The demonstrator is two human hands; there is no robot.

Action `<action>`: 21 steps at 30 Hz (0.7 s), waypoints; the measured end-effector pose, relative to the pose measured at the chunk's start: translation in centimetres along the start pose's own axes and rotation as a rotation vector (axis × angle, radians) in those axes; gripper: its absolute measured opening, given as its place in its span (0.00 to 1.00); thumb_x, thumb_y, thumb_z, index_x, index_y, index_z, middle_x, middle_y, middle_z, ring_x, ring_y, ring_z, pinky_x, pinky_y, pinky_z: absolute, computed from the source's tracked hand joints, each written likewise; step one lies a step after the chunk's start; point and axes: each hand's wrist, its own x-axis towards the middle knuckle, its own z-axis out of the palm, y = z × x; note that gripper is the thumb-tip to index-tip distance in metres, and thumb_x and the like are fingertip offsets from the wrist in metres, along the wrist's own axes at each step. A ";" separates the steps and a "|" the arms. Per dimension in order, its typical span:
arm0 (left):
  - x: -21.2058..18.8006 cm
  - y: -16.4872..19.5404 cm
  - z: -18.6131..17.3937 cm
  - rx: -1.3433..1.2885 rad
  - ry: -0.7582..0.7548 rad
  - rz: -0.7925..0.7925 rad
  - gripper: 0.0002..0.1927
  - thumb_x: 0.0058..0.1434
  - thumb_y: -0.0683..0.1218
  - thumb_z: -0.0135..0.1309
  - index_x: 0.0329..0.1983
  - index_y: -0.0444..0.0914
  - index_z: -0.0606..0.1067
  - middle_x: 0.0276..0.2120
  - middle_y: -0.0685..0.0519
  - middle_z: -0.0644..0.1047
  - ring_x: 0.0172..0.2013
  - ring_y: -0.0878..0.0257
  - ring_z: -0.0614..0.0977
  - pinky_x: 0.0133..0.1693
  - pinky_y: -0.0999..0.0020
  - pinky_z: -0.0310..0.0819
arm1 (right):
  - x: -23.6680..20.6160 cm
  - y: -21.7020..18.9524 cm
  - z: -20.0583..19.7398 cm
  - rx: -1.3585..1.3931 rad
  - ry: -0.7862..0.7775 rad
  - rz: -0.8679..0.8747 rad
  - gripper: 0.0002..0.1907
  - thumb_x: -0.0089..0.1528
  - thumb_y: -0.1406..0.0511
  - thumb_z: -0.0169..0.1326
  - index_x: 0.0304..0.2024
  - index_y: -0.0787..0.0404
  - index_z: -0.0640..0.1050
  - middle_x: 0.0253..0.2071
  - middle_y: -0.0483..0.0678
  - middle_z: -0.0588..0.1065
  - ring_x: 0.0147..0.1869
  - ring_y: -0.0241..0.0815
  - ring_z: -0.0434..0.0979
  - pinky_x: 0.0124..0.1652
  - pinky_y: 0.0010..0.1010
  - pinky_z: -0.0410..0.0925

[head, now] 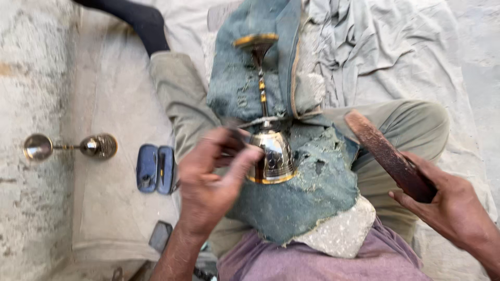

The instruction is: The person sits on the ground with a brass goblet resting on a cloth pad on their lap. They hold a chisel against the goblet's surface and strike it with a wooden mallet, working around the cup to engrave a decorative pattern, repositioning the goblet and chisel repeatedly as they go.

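Note:
A brass goblet point(271, 151) lies on its side on a worn blue-green cloth point(307, 192) spread over my lap, its stem and foot point(256, 41) pointing away from me. My left hand point(213, 182) rests on the goblet's cup and pinches a small dark tool against it. Out to the right, my right hand point(442, 203) is shut on a flat brown wooden bat point(388, 156), held clear of the goblet.
A second brass goblet point(70, 147) lies on the floor cloth at left. An open dark blue case point(155, 169) sits beside my leg, a dark phone-like object point(160, 237) below it. A pale sheet point(385, 47) covers the ground; a rough wall stands at far left.

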 end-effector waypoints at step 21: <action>-5.7 -6.3 8.1 -0.661 0.704 -0.261 0.09 0.77 0.46 0.41 0.45 0.37 0.69 0.31 0.56 0.69 0.33 0.68 0.66 0.36 0.72 0.62 | -3.6 -7.3 8.6 0.808 0.336 -0.488 0.10 0.64 0.70 0.54 0.47 0.68 0.78 0.52 0.55 0.79 0.62 0.46 0.77 0.66 0.36 0.67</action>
